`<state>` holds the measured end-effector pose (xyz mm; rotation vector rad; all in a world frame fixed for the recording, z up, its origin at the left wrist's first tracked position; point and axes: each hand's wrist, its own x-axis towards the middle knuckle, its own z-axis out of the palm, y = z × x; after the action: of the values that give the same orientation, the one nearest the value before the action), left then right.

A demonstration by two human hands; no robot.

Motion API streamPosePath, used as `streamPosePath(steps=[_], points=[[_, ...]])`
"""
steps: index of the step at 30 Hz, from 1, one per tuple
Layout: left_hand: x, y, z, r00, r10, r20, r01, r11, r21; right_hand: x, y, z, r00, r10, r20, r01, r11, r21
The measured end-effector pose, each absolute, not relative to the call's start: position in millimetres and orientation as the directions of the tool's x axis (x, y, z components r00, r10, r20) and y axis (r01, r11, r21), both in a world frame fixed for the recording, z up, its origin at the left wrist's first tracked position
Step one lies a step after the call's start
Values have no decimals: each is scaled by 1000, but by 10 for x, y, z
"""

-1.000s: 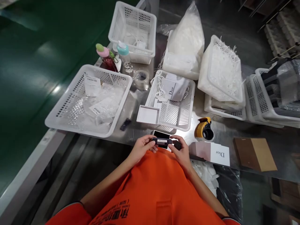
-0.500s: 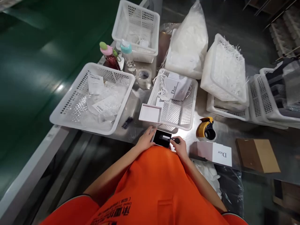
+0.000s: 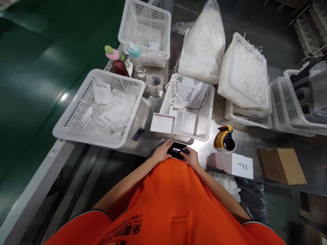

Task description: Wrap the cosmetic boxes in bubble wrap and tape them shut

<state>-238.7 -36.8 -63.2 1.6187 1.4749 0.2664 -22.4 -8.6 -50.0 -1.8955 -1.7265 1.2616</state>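
Note:
A small shallow box [image 3: 178, 145] with a black inside and a pale rim sits at the table's near edge, against the orange shirt. My left hand [image 3: 161, 152] grips its left end, thumb on the near side and fingers on the far side. Over the right part of the box, my right hand [image 3: 192, 158] pinches a small black object [image 3: 185, 151]; its kind is too small to make out. A white label [image 3: 176, 149] shows beside it, within the box. Just beyond lies a white box lid [image 3: 162, 123], resting on the basket's near left corner.
A white basket [image 3: 209, 122] holds Dior cards and cords. Another basket [image 3: 56, 128] with clear bags stands left. To the right are a yellow tape dispenser [image 3: 222, 137], white Dior boxes [image 3: 238, 166] and a brown carton [image 3: 281, 166]. Bottles and a tape roll [image 3: 155, 85] stand farther back.
My right hand has moved left with the black object, from the box's right edge to over its inside. The label has shifted slightly left too. My left hand stays on the box.

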Motion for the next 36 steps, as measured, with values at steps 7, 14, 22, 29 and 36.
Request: streamPosePath(steps=[7, 14, 22, 29, 36], points=[[-2385, -376, -617, 256, 887, -383, 672, 122, 731, -300, -93, -344, -163, 878, -450, 879, -77, -470], [-2376, -366, -556, 259, 877, -404, 683, 129, 719, -340, -73, -177, -265, 833, -485, 949, 137, -283], [-2377, -365, -552, 248, 876, -414, 705, 130, 697, -255, -61, -207, -383, 822, -421, 914, 271, -301], [-2386, -361, -563, 256, 876, -410, 700, 125, 704, -184, 12, -404, -325, 864, -384, 893, 147, -424], [-2387, -367, -589, 254, 881, -399, 686, 127, 716, -147, 94, -568, -184, 864, -468, 803, -143, -579]])
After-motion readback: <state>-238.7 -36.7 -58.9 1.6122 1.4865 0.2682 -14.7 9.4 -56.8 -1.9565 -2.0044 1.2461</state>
